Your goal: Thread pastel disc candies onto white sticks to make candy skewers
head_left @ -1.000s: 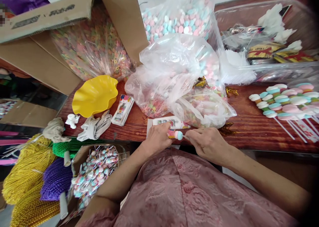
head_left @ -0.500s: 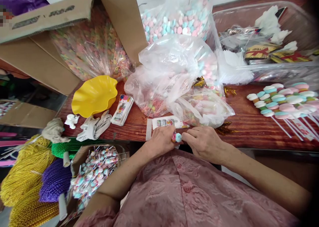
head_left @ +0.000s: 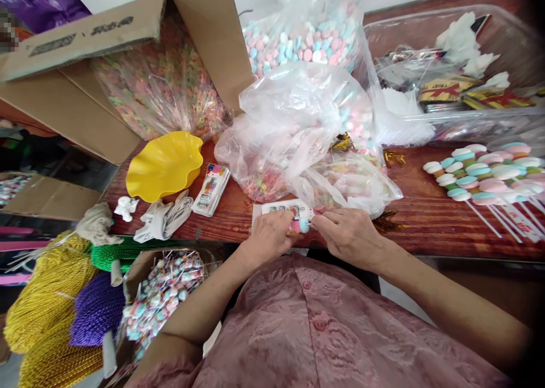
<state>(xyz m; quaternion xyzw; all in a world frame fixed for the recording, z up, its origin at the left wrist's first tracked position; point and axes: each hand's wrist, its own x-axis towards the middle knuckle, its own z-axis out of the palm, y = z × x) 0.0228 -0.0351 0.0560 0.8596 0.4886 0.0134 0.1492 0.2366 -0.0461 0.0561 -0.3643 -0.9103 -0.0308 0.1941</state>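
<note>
My left hand [head_left: 272, 234] is closed around a small candy skewer [head_left: 304, 225] with pink and pale blue pieces showing past the fingertips. My right hand [head_left: 347, 234] pinches at the blue end, where a bit of thin white stick seems to show between the hands. Most of the stick is hidden by my fingers. Just beyond the left hand lies a printed label packet [head_left: 281, 208] on the table edge. A stack of similar packets [head_left: 212, 189] sits further left.
Clear bags of candy [head_left: 298, 126] fill the middle of the table, beside a yellow wavy dish [head_left: 164, 163] and a cardboard box [head_left: 106, 36]. On the right are candy skewers [head_left: 489, 172] and a clear plastic bin [head_left: 451, 112]. Wrapped lollipops [head_left: 166, 297] fill a box below left.
Both hands have moved slightly up toward the table edge with the candy skewer. More of its pieces show between the hands now.
</note>
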